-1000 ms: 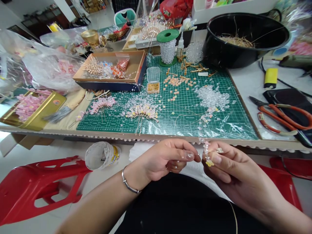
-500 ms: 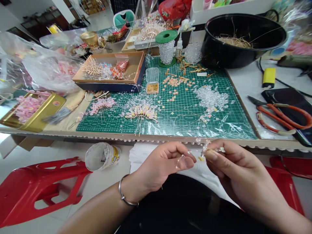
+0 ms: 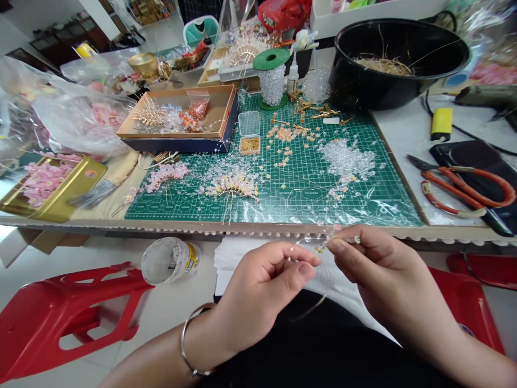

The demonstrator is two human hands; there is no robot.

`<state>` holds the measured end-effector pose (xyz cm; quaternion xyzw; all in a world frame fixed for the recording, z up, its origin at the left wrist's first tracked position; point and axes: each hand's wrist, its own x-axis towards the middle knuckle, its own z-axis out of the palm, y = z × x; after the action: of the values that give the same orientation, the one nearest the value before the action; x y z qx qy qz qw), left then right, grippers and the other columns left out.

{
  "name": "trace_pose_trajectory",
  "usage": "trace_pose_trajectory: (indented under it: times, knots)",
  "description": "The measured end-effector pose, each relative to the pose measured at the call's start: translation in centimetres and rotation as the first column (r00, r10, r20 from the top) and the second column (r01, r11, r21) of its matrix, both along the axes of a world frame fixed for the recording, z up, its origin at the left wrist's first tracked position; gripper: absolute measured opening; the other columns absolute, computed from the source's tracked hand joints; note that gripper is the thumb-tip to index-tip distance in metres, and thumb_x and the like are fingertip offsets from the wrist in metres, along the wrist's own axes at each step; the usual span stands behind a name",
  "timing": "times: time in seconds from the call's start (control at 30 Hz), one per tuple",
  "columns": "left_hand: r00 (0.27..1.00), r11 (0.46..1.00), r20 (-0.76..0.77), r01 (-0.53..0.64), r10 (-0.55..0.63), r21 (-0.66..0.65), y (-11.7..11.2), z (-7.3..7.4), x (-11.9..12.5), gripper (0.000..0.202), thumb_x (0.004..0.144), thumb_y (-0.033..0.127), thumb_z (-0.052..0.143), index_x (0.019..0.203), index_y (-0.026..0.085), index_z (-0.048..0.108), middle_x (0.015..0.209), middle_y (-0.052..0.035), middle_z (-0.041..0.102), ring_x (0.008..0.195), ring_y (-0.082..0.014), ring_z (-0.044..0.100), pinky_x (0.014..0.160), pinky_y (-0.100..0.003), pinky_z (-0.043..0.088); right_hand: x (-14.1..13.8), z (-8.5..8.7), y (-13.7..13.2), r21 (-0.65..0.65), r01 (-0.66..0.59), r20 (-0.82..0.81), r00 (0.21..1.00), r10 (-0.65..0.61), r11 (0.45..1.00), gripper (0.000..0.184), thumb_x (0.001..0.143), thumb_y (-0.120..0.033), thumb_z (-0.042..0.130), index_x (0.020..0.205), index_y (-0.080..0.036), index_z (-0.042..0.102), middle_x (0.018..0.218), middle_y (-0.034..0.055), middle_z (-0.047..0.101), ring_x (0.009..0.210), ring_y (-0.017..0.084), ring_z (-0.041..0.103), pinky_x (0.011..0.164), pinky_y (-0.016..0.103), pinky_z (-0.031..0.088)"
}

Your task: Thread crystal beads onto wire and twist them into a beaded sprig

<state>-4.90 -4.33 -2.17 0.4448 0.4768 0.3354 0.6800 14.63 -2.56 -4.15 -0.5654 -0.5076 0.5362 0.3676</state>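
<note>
My right hand [image 3: 374, 264] pinches a beaded wire sprig [image 3: 332, 233] of clear beads and small pale flowers between thumb and forefinger. A thin strand with small beads runs from it to my left hand [image 3: 270, 283], whose fingers are curled with the thumb close to the forefinger around the strand. A loose wire end [image 3: 313, 310] hangs below, over the dark lap. Both hands are in front of the table edge. Behind them on the green cutting mat [image 3: 274, 207] lie a beaded hair comb [image 3: 232, 186], a pink one [image 3: 165, 177] and clear beads [image 3: 348, 159].
A spool of bead string [image 3: 271, 86], an open box [image 3: 180, 113] and a black basin [image 3: 399, 64] stand farther back. Orange-handled pliers [image 3: 464, 186] lie at right. A gold tin [image 3: 52, 188] of pink flowers is at left, above a red stool [image 3: 72, 318] and white bucket [image 3: 169, 261].
Both hands have shifted slightly left with the sprig. My left hand has turned, its thumb has drawn back a little, and more of the beaded strand shows between the hands.
</note>
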Motion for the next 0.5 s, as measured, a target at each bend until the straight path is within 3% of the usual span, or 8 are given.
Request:
trace_pose_trajectory:
  times: [0.13, 0.23, 0.33, 0.43, 0.5]
  knots:
    - [1.0, 1.0, -0.001, -0.019, 0.019, 0.017, -0.1, 0.1, 0.1, 0.03, 0.093, 0.045, 0.064, 0.102, 0.017, 0.069, 0.062, 0.0053, 0.046, 0.054, -0.0079, 0.038, 0.05, -0.021, 0.03, -0.2, 0.2, 0.0, 0.045, 0.003, 0.119, 0.993, -0.008, 0.999, 0.026, 0.091, -0.048, 0.065, 0.081, -0.024, 0.069, 0.064, -0.0015, 0.056, 0.058, 0.014, 0.048, 0.052, 0.026, 0.04]
    - [0.972, 0.987, -0.226, 0.099, -0.068, 0.126, -0.1, 0.7, 0.1, 0.021, 0.096, 0.035, 0.06, 0.097, 0.016, 0.069, 0.064, 0.0036, 0.056, 0.057, -0.0091, 0.05, 0.053, -0.021, 0.039, -0.2, 0.4, 0.1, 0.116, 0.003, 0.307, 0.951, -0.038, 0.993, 0.025, 0.089, -0.046, 0.063, 0.079, -0.024, 0.07, 0.063, -0.001, 0.06, 0.055, 0.015, 0.053, 0.05, 0.026, 0.043]
    - [0.823, 0.895, -0.558, 0.323, -0.105, 0.308, -0.4, 1.6, -0.6, 0.017, 0.095, 0.02, 0.056, 0.089, 0.018, 0.071, 0.072, 0.0014, 0.068, 0.065, -0.0112, 0.062, 0.063, -0.023, 0.045, -0.2, 0.6, 0.3, 0.14, 0.002, 0.399, 0.915, -0.059, 0.99, 0.021, 0.089, -0.042, 0.061, 0.08, -0.025, 0.07, 0.065, -0.0001, 0.067, 0.057, 0.017, 0.06, 0.05, 0.026, 0.046]
    - [0.642, 0.777, -0.766, 0.471, 0.022, 0.417, -0.9, 2.7, -1.4, 0.021, 0.096, 0.016, 0.053, 0.09, 0.019, 0.072, 0.075, 0.0006, 0.071, 0.068, -0.0142, 0.065, 0.065, -0.026, 0.045, 0.0, 0.6, 0.7, 0.156, -0.046, 0.461, 0.887, -0.032, 0.987, 0.02, 0.088, -0.04, 0.06, 0.078, -0.025, 0.07, 0.065, 0.0009, 0.07, 0.057, 0.019, 0.064, 0.05, 0.028, 0.047]
    - [0.527, 0.745, -0.843, 0.518, 0.109, 0.42, -1.0, 3.5, -1.7, 0.02, 0.098, 0.021, 0.052, 0.091, 0.02, 0.071, 0.079, -0.0005, 0.072, 0.07, -0.0172, 0.066, 0.065, -0.029, 0.046, 0.0, 0.4, 0.9, 0.166, -0.099, 0.483, 0.875, 0.007, 0.981, 0.021, 0.086, -0.04, 0.059, 0.076, -0.025, 0.069, 0.07, 0.0027, 0.073, 0.062, 0.022, 0.068, 0.052, 0.03, 0.048]
